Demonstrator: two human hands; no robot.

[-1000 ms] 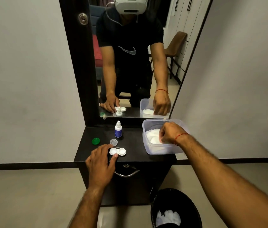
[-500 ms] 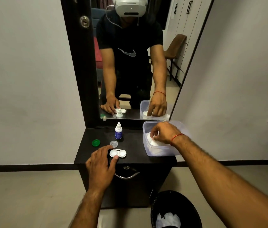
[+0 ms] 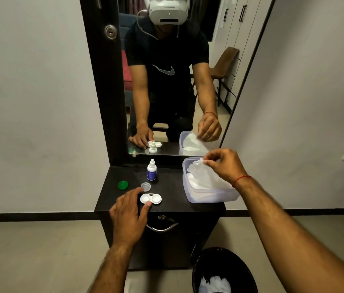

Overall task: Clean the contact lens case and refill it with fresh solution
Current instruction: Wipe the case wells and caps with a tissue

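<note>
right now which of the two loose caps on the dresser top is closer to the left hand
The clear cap, just behind the lens case and almost at the left hand's fingers. The green cap lies farther left, apart.

Lens case (image 3: pixel 150 199): white, two round wells joined side by side, both uncapped, lying flat near the bench's front edge, about midway along it.
Green cap (image 3: pixel 123 185): round, lying flat near the left edge.
Clear cap (image 3: pixel 145 186): round, just behind the case.
Solution bottle (image 3: pixel 151 172): small, white with blue label, upright toward the back edge.
</note>
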